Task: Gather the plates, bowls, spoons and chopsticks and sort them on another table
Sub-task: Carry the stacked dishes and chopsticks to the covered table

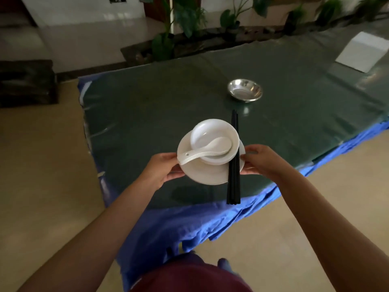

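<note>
While both hands carry it, a stack of white plates (202, 175) hangs just above the near edge of a dark green surface (147, 106). White bowls (212, 131) sit nested on the plates, w/ several white spoons (212, 145) piled in the top bowl, handles toward the left hand (162, 169). Black chopsticks (234, 165) lie across the stack's right side, by the right hand (261, 159). Fingers of each hand grasp the plate rim. Gathering looks done; sorting not yet begun, probably. Beyond the stack, well apart, a steel bowl (245, 90) rests on the surface; farther right, a white sheet (363, 52).
</note>
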Demonstrator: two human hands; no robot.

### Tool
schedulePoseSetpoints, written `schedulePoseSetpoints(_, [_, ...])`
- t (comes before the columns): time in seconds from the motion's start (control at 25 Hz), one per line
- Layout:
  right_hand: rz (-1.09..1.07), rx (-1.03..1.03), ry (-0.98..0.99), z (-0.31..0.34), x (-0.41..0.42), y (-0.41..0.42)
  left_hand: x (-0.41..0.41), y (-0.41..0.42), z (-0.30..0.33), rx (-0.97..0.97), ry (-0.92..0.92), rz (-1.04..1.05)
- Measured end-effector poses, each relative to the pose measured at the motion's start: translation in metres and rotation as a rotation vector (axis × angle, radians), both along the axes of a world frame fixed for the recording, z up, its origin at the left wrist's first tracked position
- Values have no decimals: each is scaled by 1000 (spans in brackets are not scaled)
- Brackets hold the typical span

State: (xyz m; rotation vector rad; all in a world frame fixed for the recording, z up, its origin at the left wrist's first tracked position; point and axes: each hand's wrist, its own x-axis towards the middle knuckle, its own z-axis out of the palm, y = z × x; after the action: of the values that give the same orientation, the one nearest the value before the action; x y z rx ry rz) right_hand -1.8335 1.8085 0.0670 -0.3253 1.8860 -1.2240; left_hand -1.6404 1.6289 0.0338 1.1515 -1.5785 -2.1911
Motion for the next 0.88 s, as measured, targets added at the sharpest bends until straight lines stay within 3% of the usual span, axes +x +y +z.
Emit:
schedulePoseSetpoints(0.6, [420,102,-77,-88,-225,-129,-172,-33,-75,105,-185,391])
schedulePoseSetpoints(0.88, [477,173,-158,-127,-259,-162,-203,-43,-111,148,-282,523])
